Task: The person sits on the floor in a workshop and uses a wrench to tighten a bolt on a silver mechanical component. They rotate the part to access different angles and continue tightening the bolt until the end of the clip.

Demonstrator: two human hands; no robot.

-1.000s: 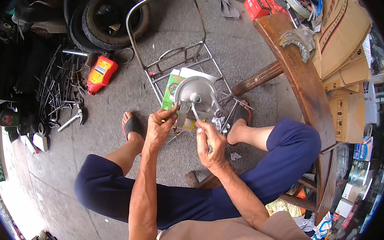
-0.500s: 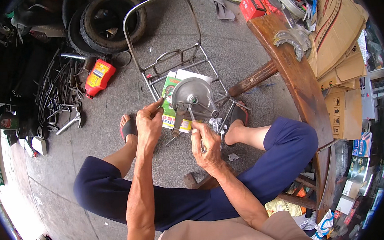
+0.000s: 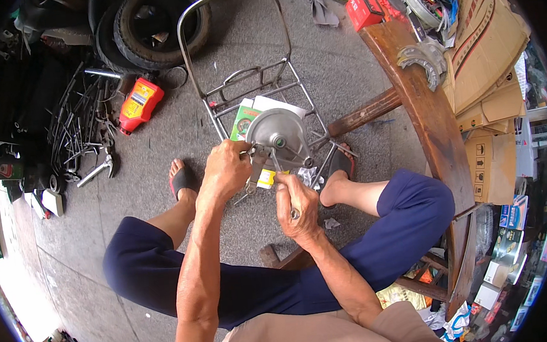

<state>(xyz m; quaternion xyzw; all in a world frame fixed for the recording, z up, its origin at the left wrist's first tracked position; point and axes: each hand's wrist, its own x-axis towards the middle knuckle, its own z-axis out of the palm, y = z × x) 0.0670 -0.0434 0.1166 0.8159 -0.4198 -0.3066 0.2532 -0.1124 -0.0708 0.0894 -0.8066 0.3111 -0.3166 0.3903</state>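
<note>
Silver-grey metal: the round plate (image 3: 286, 122) is sitting just beyond the two hands, overlapping in my view a green box (image 3: 243, 122) and the near end of a tubular frame (image 3: 287, 33). With the right hand (image 3: 300, 209) I am gripping a wrench (image 3: 277, 162), its far end reaching the plate below the centre. The left hand (image 3: 227, 168) is curling its fingers at the plate's left edge; whether they are gripping anything, I cannot tell. Rightward, a wooden worktop (image 3: 418, 111) is standing; leftward, a red bottle (image 3: 140, 105) is lying.
</note>
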